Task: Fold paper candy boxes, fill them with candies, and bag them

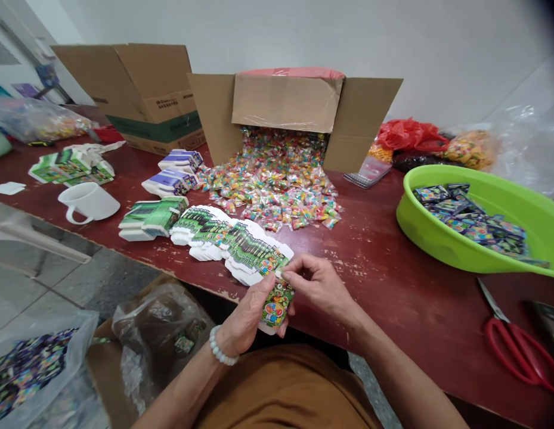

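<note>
Two grips: left grip [244,317] wrapped round a printed card [277,302]; right grip [319,285] pinching at its upper end.
Printed card: held at the near edge of the tabletop [375,238]; could drop into the lap from a slack left hold, or crease under hard pinching.
Fanned cards [254,247]: along the near edge; liable to spill floorward after a wrist knock.
Sweets [277,193]: heaped toward the far edge; might scatter from a sweeping reach.
Scissors [511,348]: toward the near right corner; possible nick from blind groping.
</note>
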### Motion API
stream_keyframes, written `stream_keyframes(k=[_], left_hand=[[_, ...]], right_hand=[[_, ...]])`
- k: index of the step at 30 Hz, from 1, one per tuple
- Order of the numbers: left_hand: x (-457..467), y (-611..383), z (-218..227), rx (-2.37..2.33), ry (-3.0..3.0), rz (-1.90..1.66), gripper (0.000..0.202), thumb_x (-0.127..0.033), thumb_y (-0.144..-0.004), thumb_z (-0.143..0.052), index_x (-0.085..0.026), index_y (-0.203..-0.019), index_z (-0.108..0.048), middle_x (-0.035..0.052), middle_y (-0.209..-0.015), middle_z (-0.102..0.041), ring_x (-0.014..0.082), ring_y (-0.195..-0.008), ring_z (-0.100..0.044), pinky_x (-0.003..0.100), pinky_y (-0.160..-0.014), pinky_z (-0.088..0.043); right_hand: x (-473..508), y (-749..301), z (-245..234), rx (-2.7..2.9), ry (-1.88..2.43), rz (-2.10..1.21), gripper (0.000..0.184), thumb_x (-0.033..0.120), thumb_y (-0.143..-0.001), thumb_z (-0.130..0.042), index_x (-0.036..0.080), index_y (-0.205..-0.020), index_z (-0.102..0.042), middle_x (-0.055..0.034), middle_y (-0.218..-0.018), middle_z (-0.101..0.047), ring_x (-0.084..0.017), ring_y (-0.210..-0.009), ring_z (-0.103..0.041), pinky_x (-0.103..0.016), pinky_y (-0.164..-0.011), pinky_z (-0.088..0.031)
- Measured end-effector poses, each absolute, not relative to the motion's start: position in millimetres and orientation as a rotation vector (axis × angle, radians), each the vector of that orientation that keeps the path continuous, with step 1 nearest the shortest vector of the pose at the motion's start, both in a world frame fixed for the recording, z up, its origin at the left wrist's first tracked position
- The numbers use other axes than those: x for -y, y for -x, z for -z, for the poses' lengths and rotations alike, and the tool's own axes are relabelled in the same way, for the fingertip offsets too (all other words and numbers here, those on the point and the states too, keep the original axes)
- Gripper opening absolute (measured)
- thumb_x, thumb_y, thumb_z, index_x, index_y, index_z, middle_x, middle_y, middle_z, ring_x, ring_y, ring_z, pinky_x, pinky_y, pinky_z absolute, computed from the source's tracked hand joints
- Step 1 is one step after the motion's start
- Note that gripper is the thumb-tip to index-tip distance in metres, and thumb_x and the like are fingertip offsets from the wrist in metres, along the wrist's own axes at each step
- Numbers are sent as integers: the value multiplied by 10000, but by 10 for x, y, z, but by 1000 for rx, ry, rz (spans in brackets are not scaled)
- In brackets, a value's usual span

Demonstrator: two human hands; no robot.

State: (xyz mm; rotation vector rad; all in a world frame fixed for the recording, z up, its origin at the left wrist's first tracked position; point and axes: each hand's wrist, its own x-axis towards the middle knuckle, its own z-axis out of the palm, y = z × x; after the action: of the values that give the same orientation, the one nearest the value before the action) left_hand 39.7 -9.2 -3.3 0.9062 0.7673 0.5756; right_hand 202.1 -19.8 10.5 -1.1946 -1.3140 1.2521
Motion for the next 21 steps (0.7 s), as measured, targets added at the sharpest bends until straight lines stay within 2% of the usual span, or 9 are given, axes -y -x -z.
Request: stream_keyframes(k=[3,6,9,12,14,16,18,21], left_hand=[[78,-384,16,-738,-949,-532,523,-558,-922,-377,-111,-825,-629,69,-699,-645,106,-436,-557,222,-455,-440],[64,-364,19,-724,-982,-534,523,-543,-929,-375,-104,-840,-644,64,-693,-633,104,-450,-554,221,-464,-445],[63,-365,37,-753,-970,-587,501,-534,-931,-383,-117,-1042,-637,54,-712,-628,114,-467,-559,222,-448,-441],[76,-391,60,-774,-943,-610,529,-540,-928,-387,-157,-1261,-538,39,-716,-622,122,-472,-564,223,-439,-440],[89,-412,71,-771,-931,-617,556,-550,-928,-379,-184,-1336,-472,27,-712,-614,118,-457,-555,225,-439,-437],[104,-423,71,-751,-920,-623,556,-539,-928,-395,-212,-1377,-418,25,-744,-619,115,-467,-558,235,-466,-447],[116,-414,58,-716,-898,-589,542,-487,-922,-460,-239,-1397,-374,37,-816,-641,130,-554,-601,254,-550,-478],[133,-361,35,-655,-849,-493,511,-373,-898,-562,-235,-1362,-399,83,-943,-668,178,-818,-650,276,-722,-482]], right_hand=[[167,-2052,-141,1242,1233,-1252,167,296,-783,-657,165,-706,-587,21,-628,-618,-93,-480,-575,-200,-463,-447],[164,-2049,-150,1211,1220,-1313,182,319,-785,-666,169,-721,-587,18,-627,-623,-102,-466,-575,-216,-462,-449],[209,-2025,-145,1258,1122,-1335,180,350,-845,-612,181,-788,-586,14,-650,-627,-122,-474,-597,-241,-481,-476],[281,-1995,-137,1427,1085,-1162,182,323,-895,-554,184,-785,-595,-18,-810,-655,-97,-537,-592,-234,-550,-492],[316,-1982,-123,1547,1112,-1006,149,277,-902,-542,185,-803,-605,-39,-934,-657,-89,-594,-587,-224,-586,-489],[303,-2003,-98,1655,1139,-883,103,242,-893,-549,191,-836,-617,-42,-946,-654,-107,-671,-597,-229,-633,-487],[204,-2104,-62,1757,1145,-862,118,261,-891,-553,196,-836,-635,-35,-905,-660,-131,-742,-615,-245,-683,-488],[-134,-2464,24,1754,1334,-792,199,343,-904,-525,204,-879,-665,-35,-916,-684,-160,-834,-636,-273,-754,-490]])
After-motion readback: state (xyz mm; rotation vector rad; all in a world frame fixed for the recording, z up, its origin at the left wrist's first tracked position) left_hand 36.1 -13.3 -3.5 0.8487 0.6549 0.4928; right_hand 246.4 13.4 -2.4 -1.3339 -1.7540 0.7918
